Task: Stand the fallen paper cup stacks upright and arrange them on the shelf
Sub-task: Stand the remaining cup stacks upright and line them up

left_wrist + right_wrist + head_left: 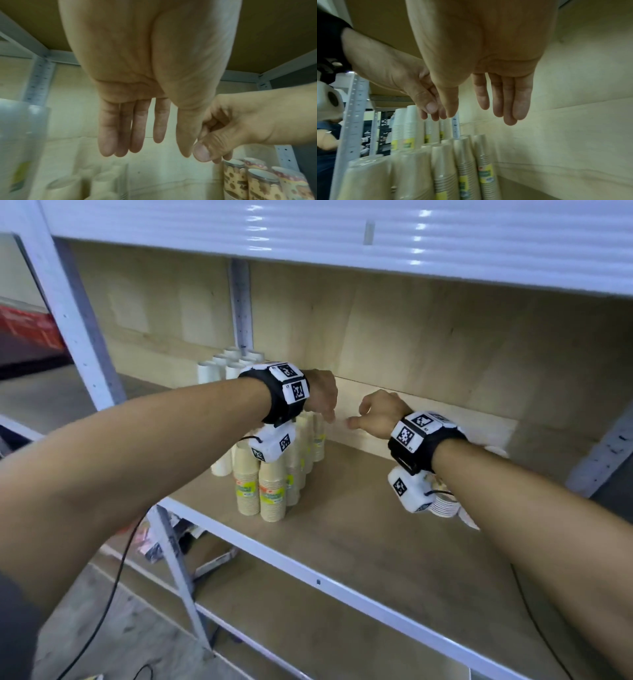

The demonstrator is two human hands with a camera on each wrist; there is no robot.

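Several upright stacks of beige paper cups (pixel 272 491) with yellow-green labels stand in rows at the shelf's left; they also show in the right wrist view (pixel 467 162). My left hand (pixel 323 402) hangs over the rearmost of them, fingers (pixel 133 128) straight and pointing down, holding nothing. Whether it touches a stack I cannot tell. My right hand (pixel 371 414) hovers just to its right, apart from the cups, fingers (pixel 505 97) relaxed and empty. Patterned cup stacks (pixel 257 182) stand upright under my right wrist, mostly hidden in the head view (pixel 443 503).
White cup stacks (pixel 219 368) stand at the back left by a metal post (pixel 241 313). The wooden shelf board (pixel 359 535) is bare between the two cup groups. An upper shelf (pixel 342 234) hangs close overhead, and a wooden back panel (pixel 428 337) closes the rear.
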